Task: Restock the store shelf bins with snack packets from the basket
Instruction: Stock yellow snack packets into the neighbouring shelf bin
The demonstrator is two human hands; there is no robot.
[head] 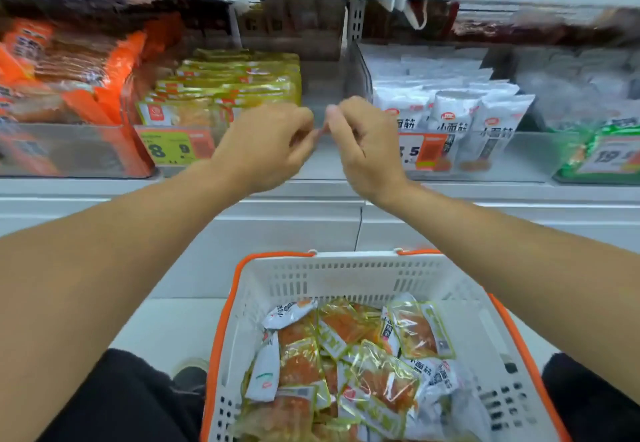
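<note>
Both hands, left hand (266,150) and right hand (363,148), hover fingers-curled nearly together at the shelf's front edge between the yellow packet bin (194,150) and white packet bin (485,154), apparently holding nothing, probably sizing up the gap while the packets (363,365) sit in the basket (346,275) below.

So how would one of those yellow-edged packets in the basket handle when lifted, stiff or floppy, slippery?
A yellow-edged packet probably flexes rather than staying rigid: its clear film looks crinkled and lies tilted against its neighbours in the basket. The glossy highlights suggest a slick surface, so a pinch at the sealed edge seems safer. It looks small and flat, likely light.
</note>
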